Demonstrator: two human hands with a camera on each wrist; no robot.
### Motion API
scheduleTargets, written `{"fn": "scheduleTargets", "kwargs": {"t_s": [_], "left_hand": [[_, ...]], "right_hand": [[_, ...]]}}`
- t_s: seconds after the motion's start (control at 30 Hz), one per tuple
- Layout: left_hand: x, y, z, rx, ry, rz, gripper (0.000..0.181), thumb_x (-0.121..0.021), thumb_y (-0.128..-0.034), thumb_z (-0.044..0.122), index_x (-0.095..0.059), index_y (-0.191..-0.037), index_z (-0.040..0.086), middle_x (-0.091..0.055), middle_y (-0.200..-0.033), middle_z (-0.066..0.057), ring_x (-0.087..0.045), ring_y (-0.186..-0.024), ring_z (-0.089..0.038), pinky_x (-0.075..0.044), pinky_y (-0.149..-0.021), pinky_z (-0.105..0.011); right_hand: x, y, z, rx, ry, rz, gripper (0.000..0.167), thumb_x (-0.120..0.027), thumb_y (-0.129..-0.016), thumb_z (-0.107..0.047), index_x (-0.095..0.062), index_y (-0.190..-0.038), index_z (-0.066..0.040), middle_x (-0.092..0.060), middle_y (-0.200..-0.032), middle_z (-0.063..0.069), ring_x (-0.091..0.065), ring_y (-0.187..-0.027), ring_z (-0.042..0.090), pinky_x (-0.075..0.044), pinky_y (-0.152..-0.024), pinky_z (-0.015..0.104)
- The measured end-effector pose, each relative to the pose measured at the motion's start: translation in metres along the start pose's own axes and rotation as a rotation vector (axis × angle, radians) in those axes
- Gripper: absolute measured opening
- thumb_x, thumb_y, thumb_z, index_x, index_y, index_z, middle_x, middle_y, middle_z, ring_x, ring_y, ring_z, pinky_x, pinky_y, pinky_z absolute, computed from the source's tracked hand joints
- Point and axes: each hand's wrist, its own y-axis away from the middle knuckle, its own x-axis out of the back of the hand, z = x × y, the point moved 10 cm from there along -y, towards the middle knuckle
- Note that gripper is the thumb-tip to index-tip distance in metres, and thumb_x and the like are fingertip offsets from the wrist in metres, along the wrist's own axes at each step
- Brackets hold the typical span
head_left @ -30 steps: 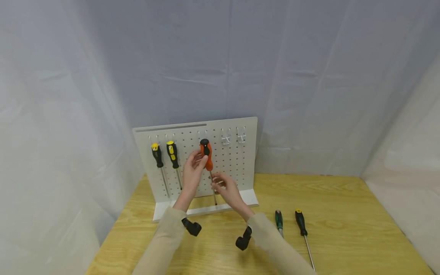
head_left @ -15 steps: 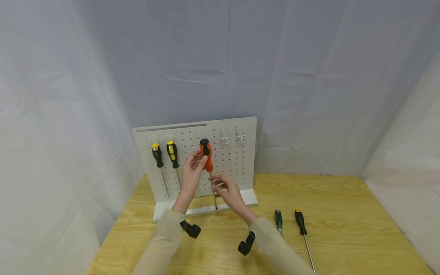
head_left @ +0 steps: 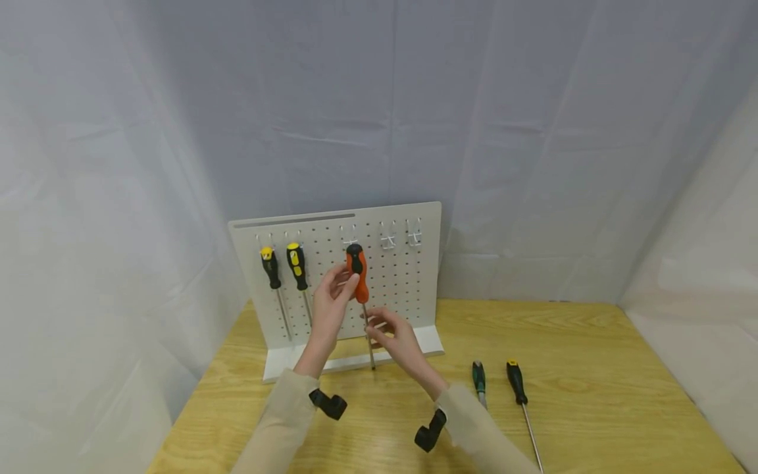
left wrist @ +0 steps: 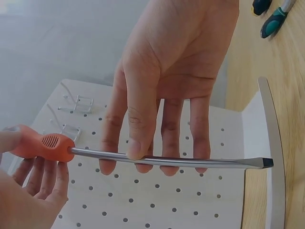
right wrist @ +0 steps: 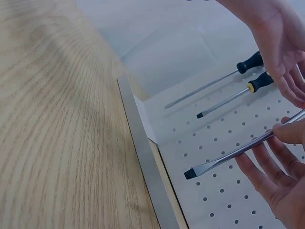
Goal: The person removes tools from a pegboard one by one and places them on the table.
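Note:
An orange-and-black flathead screwdriver (head_left: 362, 289) stands nearly upright in front of the white pegboard (head_left: 403, 283), tip down. My left hand (head_left: 329, 304) grips its handle between thumb and fingers. Lower down, my right hand (head_left: 400, 339) pinches the steel shaft; in the left wrist view its thumb lies across the shaft (left wrist: 214, 162), with the fingers behind. The dark tip (right wrist: 190, 173) hangs free of the board in the right wrist view. Just above the handle, a wire hook (head_left: 350, 235) shows on the board with nothing in it.
Two black-and-yellow screwdrivers, one at the far left (head_left: 270, 268) and one beside it (head_left: 297, 263), hang on the board. Two more wire hooks (head_left: 387, 237) sit at its right. A green-and-black screwdriver (head_left: 479, 377) and a black one (head_left: 516, 382) lie on the wooden table (head_left: 592, 368).
The orange screwdriver has come down and slightly toward me, away from its hook, which now shows above the handle. Both hands have moved down a little with it.

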Motion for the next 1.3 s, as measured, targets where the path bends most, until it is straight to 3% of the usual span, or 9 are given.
{"fn": "scheduleTargets", "kwargs": {"t_s": [0.27,0.63,0.8,0.93,1.13,1.3], "left_hand": [[-0.01,0.008,0.006,0.014,-0.004,-0.023,0.044,-0.064,-0.1016,0.026,-0.055,-0.14,0.007,-0.063,-0.133,-0.017,-0.061,-0.121,-0.032,-0.052,-0.104,-0.045],[-0.024,0.013,-0.001,0.033,0.0,-0.056,0.043,-0.065,-0.1011,0.029,-0.059,-0.137,0.006,-0.065,-0.128,-0.016,-0.065,-0.112,-0.029,-0.058,-0.093,-0.034],[-0.033,0.016,-0.01,0.076,0.011,-0.067,0.044,-0.064,-0.1012,0.03,-0.058,-0.137,0.006,-0.066,-0.127,-0.016,-0.065,-0.112,-0.028,-0.058,-0.093,-0.036],[-0.041,0.017,-0.019,0.119,0.023,-0.078,0.045,-0.064,-0.1016,0.031,-0.058,-0.138,0.005,-0.066,-0.128,-0.016,-0.065,-0.112,-0.026,-0.058,-0.093,-0.037],[-0.053,0.023,-0.033,0.154,0.034,-0.113,0.045,-0.061,-0.1028,0.032,-0.057,-0.138,0.004,-0.066,-0.128,-0.017,-0.065,-0.112,-0.026,-0.058,-0.094,-0.04],[-0.063,0.029,-0.044,0.164,0.053,-0.138,0.047,-0.06,-0.1032,0.033,-0.057,-0.138,0.002,-0.066,-0.129,-0.019,-0.065,-0.112,-0.027,-0.059,-0.094,-0.04]], "right_hand": [[0.003,0.012,-0.008,-0.007,-0.056,0.001,0.03,-0.064,-0.1,-0.009,-0.063,-0.129,-0.002,-0.064,-0.115,0.024,-0.066,-0.096,0.031,-0.064,-0.076,0.036],[0.007,0.033,-0.005,-0.068,-0.108,0.0,0.031,-0.064,-0.1,-0.009,-0.061,-0.129,0.0,-0.064,-0.112,0.023,-0.067,-0.093,0.028,-0.065,-0.073,0.039],[0.012,0.044,-0.003,-0.099,-0.128,0.008,0.031,-0.064,-0.099,-0.006,-0.06,-0.128,0.004,-0.063,-0.108,0.021,-0.068,-0.088,0.021,-0.064,-0.074,0.044],[0.016,0.053,-0.002,-0.132,-0.133,0.009,0.033,-0.064,-0.099,-0.007,-0.058,-0.13,0.005,-0.063,-0.106,0.018,-0.067,-0.087,0.019,-0.065,-0.07,0.041],[0.021,0.068,-0.002,-0.183,-0.141,0.005,0.035,-0.063,-0.1,-0.006,-0.055,-0.133,0.002,-0.062,-0.107,0.019,-0.068,-0.09,0.027,-0.065,-0.069,0.041],[0.026,0.08,0.0,-0.221,-0.142,0.015,0.036,-0.062,-0.1,-0.007,-0.052,-0.134,0.003,-0.061,-0.109,0.024,-0.067,-0.086,0.021,-0.065,-0.067,0.038]]}}
